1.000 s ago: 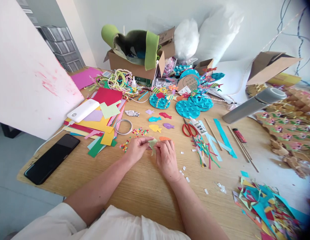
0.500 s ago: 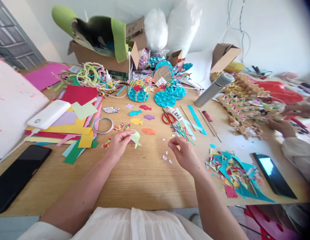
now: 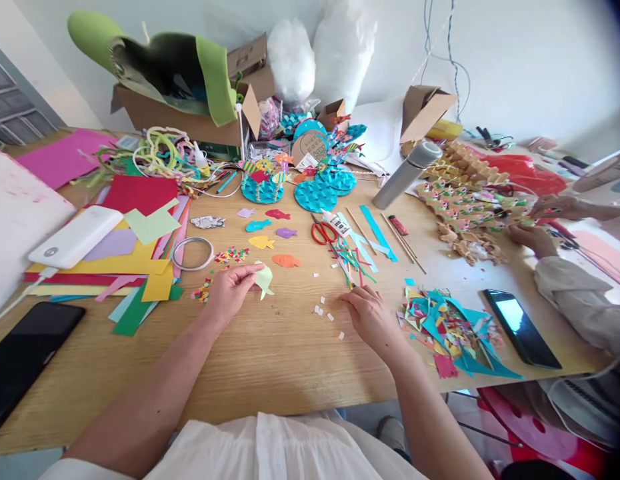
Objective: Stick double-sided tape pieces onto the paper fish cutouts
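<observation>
My left hand pinches a light green paper fish above the table. My right hand is held low over the table with its fingers curled together; what they hold, if anything, is hidden. A thin pointed tool lies just beyond its knuckles. Small white squares are scattered left of that hand. Past my hands lie cut paper fish: an orange fish, a yellow fish, a blue fish, a purple fish and a red fish.
Red scissors, a glue bottle and paper strips lie ahead. A tape roll and coloured paper are left. Paper scraps and a phone are right. Another person's hands work near egg-carton pieces.
The view has shifted, so the table items appear further left. My right hand has drawn slightly back and right. Another white square now shows near it. My left hand still holds the green fish.
</observation>
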A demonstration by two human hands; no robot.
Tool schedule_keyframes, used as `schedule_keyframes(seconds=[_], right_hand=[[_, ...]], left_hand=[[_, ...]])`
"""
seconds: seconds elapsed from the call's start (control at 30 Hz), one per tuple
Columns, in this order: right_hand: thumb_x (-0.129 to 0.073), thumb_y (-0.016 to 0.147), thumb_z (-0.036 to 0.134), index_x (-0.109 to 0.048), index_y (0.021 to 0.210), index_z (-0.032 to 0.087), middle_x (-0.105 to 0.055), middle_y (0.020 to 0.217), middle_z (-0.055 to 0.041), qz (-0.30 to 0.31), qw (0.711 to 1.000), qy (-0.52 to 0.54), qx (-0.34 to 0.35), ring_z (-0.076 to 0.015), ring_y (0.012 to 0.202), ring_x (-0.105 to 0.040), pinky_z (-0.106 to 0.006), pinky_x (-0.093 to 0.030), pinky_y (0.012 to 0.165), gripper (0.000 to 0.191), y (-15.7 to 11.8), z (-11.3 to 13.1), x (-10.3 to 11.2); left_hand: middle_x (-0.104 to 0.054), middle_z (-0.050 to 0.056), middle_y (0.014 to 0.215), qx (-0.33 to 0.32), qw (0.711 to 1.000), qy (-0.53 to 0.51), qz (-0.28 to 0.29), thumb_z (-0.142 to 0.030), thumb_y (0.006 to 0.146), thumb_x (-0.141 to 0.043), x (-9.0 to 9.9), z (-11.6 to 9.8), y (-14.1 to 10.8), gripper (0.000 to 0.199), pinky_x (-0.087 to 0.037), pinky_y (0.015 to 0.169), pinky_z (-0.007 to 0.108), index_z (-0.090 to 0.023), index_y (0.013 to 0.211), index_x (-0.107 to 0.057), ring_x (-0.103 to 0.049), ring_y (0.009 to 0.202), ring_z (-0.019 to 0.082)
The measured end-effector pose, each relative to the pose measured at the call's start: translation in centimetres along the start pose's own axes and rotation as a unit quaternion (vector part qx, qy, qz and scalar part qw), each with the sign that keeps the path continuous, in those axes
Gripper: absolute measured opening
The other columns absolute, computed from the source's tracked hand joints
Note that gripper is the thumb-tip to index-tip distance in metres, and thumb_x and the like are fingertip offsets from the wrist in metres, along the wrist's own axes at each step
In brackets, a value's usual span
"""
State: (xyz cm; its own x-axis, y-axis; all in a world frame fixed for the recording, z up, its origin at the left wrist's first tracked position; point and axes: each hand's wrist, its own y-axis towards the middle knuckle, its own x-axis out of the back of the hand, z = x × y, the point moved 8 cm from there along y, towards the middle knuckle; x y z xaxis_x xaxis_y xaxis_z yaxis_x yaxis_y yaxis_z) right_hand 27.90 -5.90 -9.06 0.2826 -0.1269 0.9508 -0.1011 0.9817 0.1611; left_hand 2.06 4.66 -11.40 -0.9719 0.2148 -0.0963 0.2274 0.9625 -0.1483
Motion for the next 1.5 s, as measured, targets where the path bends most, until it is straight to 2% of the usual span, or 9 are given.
schedule_keyframes(seconds=[0.17,0.33,0.53,0.7,0.83,0.93,1.17,1.27,1.5], right_hand=[[-0.046,0.093,0.016,-0.067,0.096,0.018,-0.067,0.086,-0.0093,-0.068,0.997,0.038,-0.012,-0.0250,0.085,-0.058,-0.038,-0.047,0.072,0.021,-0.6,0.5,1.4],[-0.040,0.095,0.017,-0.062,0.104,0.020,-0.071,0.088,-0.0067,-0.073,0.983,0.169,-0.026,-0.0206,0.087,-0.064,-0.034,-0.051,0.074,0.024,-0.8,2.7,1.8],[-0.047,0.094,0.031,-0.045,0.128,0.022,-0.073,0.088,-0.0040,-0.082,0.917,0.366,-0.134,-0.0170,0.078,-0.068,-0.034,-0.052,0.077,0.035,-0.6,4.9,0.3],[-0.061,0.084,0.039,-0.067,0.087,0.021,-0.073,0.101,-0.0091,-0.033,0.840,0.517,-0.161,-0.0215,0.096,-0.067,-0.036,-0.051,0.083,0.020,1.2,7.8,-2.5],[-0.066,0.079,0.039,-0.071,0.084,0.020,-0.072,0.102,-0.0077,0.010,0.807,0.575,-0.132,-0.0214,0.099,-0.064,-0.035,-0.049,0.086,0.020,2.9,10.5,-3.4],[-0.063,0.080,0.040,-0.070,0.088,0.018,-0.072,0.084,-0.0057,0.039,0.819,0.556,-0.135,-0.0180,0.078,-0.064,-0.032,-0.049,0.075,0.025,3.6,11.2,-3.5],[-0.050,0.081,0.017,-0.067,0.084,0.016,-0.068,0.075,-0.0033,0.157,0.928,0.333,-0.060,-0.0146,0.066,-0.058,-0.026,-0.040,0.063,0.017,4.3,11.4,-3.2],[-0.049,0.078,0.009,-0.068,0.083,0.016,-0.069,0.077,-0.0039,0.188,0.955,0.230,-0.025,-0.0147,0.068,-0.058,-0.025,-0.040,0.064,0.020,4.5,11.8,-3.4],[-0.046,0.081,0.007,-0.067,0.083,0.016,-0.067,0.086,-0.0078,0.175,0.979,0.095,0.054,-0.0186,0.088,-0.060,-0.027,-0.041,0.079,0.023,5.5,13.1,-3.7]], left_hand=[[-0.074,0.009,0.105,0.015,0.998,0.012,0.055,-0.032,0.071,-0.068,-1.1,0.3,-0.2,0.035,-0.060,0.073,0.035,-0.016,0.101,-0.074,-0.070,0.086,0.022],[-0.075,0.005,0.088,0.035,0.994,0.020,0.105,-0.028,0.074,-0.064,-2.0,0.3,-0.6,0.047,-0.059,0.069,0.032,-0.013,0.119,-0.065,-0.069,0.079,0.019],[-0.075,0.003,0.079,0.062,0.991,-0.040,0.108,-0.021,0.073,-0.065,-2.3,-0.8,-1.1,0.072,-0.056,0.068,0.029,-0.011,0.141,-0.042,-0.068,0.070,0.016],[-0.075,0.007,0.081,0.085,0.986,-0.123,0.068,-0.024,0.067,-0.073,-2.0,-1.2,-1.5,0.052,-0.055,0.067,0.031,-0.009,0.115,-0.062,-0.069,0.072,0.019],[-0.074,0.006,0.077,0.071,0.987,-0.137,0.055,-0.025,0.061,-0.077,-2.0,-1.6,-1.7,0.034,-0.052,0.075,0.031,-0.011,0.091,-0.068,-0.069,0.073,0.018],[-0.073,0.005,0.074,0.055,0.992,-0.108,0.044,-0.026,0.059,-0.077,-1.6,-2.1,-1.9,0.029,-0.051,0.077,0.029,-0.012,0.083,-0.068,-0.067,0.072,0.015],[-0.064,0.000,0.062,0.024,0.992,0.124,0.007,-0.028,0.069,-0.061,1.2,-1.9,-3.1,0.013,-0.047,0.055,0.024,-0.016,0.065,-0.057,-0.061,0.060,0.013],[-0.061,0.000,0.060,-0.018,0.973,0.229,-0.004,-0.022,0.070,-0.058,1.8,-1.4,-3.4,0.009,-0.041,0.053,0.023,-0.017,0.062,-0.058,-0.056,0.056,0.012],[-0.066,0.001,0.064,-0.035,0.960,0.276,-0.019,-0.017,0.071,-0.059,1.9,-0.4,-2.9,0.006,-0.045,0.058,0.024,-0.017,0.067,-0.061,-0.060,0.060,0.013]])
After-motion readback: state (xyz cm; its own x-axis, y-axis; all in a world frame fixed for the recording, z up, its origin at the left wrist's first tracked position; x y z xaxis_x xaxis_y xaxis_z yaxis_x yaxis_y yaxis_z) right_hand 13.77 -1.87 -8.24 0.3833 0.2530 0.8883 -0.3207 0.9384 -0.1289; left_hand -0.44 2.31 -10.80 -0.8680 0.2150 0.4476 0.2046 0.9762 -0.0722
